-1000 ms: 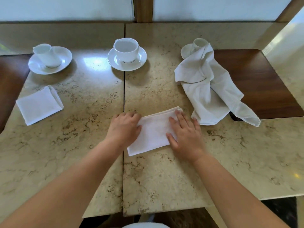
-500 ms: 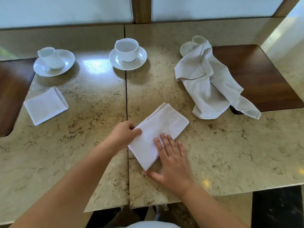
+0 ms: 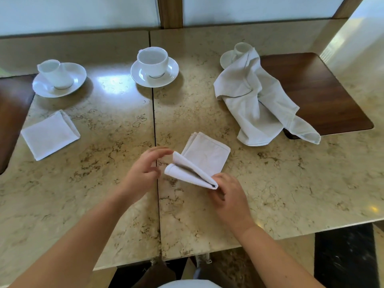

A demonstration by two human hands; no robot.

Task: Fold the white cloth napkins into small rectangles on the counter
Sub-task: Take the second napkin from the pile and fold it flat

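Right fingers (image 3: 221, 183) pinch the near corner of the half-folded white napkin (image 3: 204, 159) mid-desk, lifting it to fold over, left hand (image 3: 143, 173) loose beside, gripping nothing

Beige marble desk (image 3: 291, 194), seam down the middle, dark wood inlay (image 3: 324, 96) at right. Frosted window panels (image 3: 83, 11) behind, wood post (image 3: 170, 11) between. Dark floor (image 3: 345, 256) below.

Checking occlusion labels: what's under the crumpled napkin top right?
The crumpled napkin drapes over a cup and saucer, and its tail overlaps the dark wood inlay. Most of the saucer is hidden.
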